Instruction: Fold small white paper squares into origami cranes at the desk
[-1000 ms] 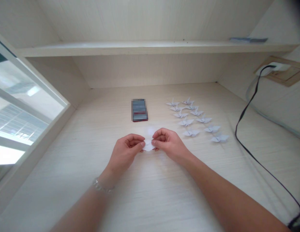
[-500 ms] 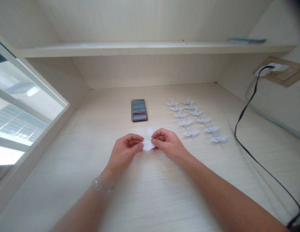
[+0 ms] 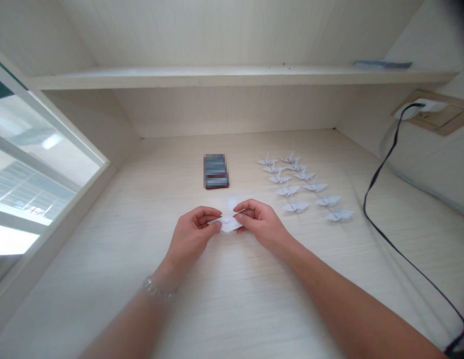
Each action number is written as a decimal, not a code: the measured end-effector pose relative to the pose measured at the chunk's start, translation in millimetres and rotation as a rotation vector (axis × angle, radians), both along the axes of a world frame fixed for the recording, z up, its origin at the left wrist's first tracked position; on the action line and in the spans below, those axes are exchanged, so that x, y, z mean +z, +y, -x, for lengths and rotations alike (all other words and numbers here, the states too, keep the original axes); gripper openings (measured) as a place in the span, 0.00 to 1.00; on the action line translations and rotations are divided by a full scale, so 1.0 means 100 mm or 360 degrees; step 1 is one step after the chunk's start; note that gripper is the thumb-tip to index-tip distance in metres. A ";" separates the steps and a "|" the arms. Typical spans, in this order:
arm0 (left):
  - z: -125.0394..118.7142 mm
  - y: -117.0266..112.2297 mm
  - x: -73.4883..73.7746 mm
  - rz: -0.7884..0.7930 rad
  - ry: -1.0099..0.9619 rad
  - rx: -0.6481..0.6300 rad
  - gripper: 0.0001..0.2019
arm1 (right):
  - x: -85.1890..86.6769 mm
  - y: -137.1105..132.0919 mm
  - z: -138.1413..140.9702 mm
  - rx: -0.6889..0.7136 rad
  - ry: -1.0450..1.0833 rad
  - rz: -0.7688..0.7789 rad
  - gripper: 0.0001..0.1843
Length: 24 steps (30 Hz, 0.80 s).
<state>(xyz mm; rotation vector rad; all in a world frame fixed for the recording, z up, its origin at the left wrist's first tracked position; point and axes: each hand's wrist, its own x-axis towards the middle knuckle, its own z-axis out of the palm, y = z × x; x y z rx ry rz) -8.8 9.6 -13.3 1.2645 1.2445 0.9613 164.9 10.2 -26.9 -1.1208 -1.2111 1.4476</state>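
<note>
A small white folded paper crane (image 3: 227, 224) is held between my two hands, in the middle of the view just above the desk. My left hand (image 3: 196, 227) pinches its left side between thumb and fingers. On the other side, my right hand (image 3: 260, 222) grips the right part the same way. The fingertips hide both ends of the paper. Several finished white paper cranes (image 3: 295, 207) stand in two slanting rows on the desk to the right of my hands.
Behind my hands lies a dark, pixelated rectangular object (image 3: 216, 171) on the pale desk (image 3: 160, 174). A black cord (image 3: 374, 174) runs from the wall socket (image 3: 437, 112) down the right side. Above is a shelf (image 3: 232, 80); a window (image 3: 37, 164) borders the left.
My hands keep almost the same place. The left fingers have shifted slightly, and a little more of the folded paper shows between the hands.
</note>
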 end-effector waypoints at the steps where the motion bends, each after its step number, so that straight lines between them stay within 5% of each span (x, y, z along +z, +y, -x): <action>1: 0.00 0.00 0.00 -0.0001 0.0013 0.0000 0.12 | 0.00 0.00 0.00 -0.0001 0.0001 -0.0005 0.09; 24: -0.02 0.00 0.00 0.0027 -0.0014 -0.0026 0.10 | 0.01 -0.02 0.00 0.0001 -0.0077 -0.0084 0.10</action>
